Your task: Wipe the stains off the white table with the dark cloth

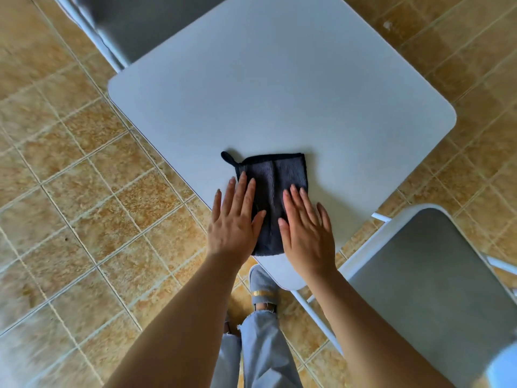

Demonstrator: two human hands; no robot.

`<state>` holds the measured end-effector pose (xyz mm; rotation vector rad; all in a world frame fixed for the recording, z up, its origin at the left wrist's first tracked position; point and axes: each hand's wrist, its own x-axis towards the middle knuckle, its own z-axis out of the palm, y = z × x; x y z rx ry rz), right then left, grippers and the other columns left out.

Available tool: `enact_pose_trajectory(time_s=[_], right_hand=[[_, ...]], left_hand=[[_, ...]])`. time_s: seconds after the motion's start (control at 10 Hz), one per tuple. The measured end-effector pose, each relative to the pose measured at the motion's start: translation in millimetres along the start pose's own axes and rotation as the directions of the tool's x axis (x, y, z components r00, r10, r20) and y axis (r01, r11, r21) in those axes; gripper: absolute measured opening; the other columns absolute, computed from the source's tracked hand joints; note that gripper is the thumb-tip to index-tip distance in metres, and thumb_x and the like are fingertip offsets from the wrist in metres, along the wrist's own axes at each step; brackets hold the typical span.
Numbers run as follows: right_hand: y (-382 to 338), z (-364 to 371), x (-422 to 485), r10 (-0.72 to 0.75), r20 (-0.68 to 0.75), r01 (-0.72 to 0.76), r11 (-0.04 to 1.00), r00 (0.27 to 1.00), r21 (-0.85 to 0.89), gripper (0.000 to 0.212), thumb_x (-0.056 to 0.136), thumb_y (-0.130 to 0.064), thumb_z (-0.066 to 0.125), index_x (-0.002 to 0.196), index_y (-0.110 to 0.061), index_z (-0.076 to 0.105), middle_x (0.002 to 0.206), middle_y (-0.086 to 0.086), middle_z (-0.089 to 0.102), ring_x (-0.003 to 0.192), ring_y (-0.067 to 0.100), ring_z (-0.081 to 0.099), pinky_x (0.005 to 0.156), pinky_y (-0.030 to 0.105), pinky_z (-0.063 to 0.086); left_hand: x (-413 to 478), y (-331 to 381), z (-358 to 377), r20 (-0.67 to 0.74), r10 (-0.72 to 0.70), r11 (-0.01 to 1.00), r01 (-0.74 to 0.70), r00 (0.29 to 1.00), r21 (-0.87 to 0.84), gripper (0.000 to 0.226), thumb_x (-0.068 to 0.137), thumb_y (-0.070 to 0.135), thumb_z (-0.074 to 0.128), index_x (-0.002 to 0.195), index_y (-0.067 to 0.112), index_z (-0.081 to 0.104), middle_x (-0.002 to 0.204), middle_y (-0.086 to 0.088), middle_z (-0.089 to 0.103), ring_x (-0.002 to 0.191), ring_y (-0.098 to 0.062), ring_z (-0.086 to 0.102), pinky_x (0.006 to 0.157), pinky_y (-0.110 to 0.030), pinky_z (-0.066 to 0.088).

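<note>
Two bare forearms reach in from the near edge, above pale blue frayed-hem trousers (260, 351) and a grey slipper with a gold band (263, 284) on the tan tiled floor (70, 219). The left hand (235, 219) lies palm down at the near left edge of the white square tabletop with rounded corners (293, 102), its fingers (247, 191) stretched out flat and slightly spread; the inner fingers and thumb rest on the left part of the dark grey terry cloth with black edging (275, 180), while the outer fingers lie on the bare tabletop beside it. The right hand (306, 231) lies flat too, fingers straight and close together, covering the cloth's near right part. Neither hand pinches the fabric; both press it down.

The cloth lies folded into a rectangle near the tabletop's near corner, a small black hanging loop (228, 158) sticking out at its far left corner. No stains can be made out on the tabletop, and no writing or label is readable on anything.

A grey chair seat with a white metal frame (436, 289) stands at the near right, another grey chair (134, 26) at the far left, partly tucked under the tabletop.
</note>
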<state>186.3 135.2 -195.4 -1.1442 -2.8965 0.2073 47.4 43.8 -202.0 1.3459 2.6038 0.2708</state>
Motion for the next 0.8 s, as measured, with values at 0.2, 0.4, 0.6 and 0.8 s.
enact_pose_trajectory(time_s=[0.2, 0.4, 0.6, 0.8], right_hand=[[-28, 16, -19, 0.037, 0.008, -0.036, 0.998, 0.999, -0.048, 0.059, 0.104, -0.039, 0.028, 0.157, -0.013, 0.027, 0.164, 0.006, 0.027, 0.153, 0.022, 0.021, 0.121, 0.045, 0.029], [-35, 10, -22, 0.031, 0.051, -0.030, 0.999, 0.998, -0.033, 0.060, 0.103, -0.042, 0.025, 0.156, -0.014, 0.031, 0.163, 0.006, 0.031, 0.151, 0.021, 0.027, 0.120, 0.045, 0.026], [-26, -44, -2, -0.010, 0.059, 0.010, 1.000, 0.998, 0.014, 0.062, 0.103, -0.041, 0.020, 0.153, -0.010, 0.036, 0.159, 0.008, 0.037, 0.148, 0.023, 0.034, 0.121, 0.044, 0.029], [-30, -160, 42, 0.068, 0.103, -0.070, 0.998, 0.992, 0.011, 0.060, 0.108, -0.044, 0.013, 0.160, -0.015, 0.010, 0.168, 0.004, 0.009, 0.156, 0.020, 0.004, 0.127, 0.038, 0.005]], left_hand=[[-14, -20, 1, 0.000, 0.009, 0.995, -0.009, 1.000, 0.103, 0.063, 0.095, 0.038, 0.028, 0.152, 0.011, 0.027, 0.161, -0.006, 0.018, 0.148, -0.022, 0.017, 0.120, -0.044, 0.013], [-22, -24, -17, 0.110, -0.022, 0.984, 0.002, 0.994, 0.179, 0.061, 0.101, 0.044, 0.016, 0.154, 0.017, 0.001, 0.162, -0.001, -0.002, 0.149, -0.016, -0.004, 0.122, -0.041, 0.004], [-8, -5, -73, 0.115, -0.041, 0.994, 0.029, 0.992, 0.103, 0.064, 0.102, 0.048, 0.013, 0.152, 0.019, -0.012, 0.160, 0.002, -0.018, 0.145, -0.012, -0.020, 0.119, -0.035, -0.013], [20, 18, -180, 0.016, 0.015, 0.996, -0.016, 1.000, 0.085, 0.061, 0.102, 0.046, 0.007, 0.151, 0.019, -0.015, 0.160, 0.001, -0.020, 0.146, -0.013, -0.022, 0.119, -0.035, -0.013]])
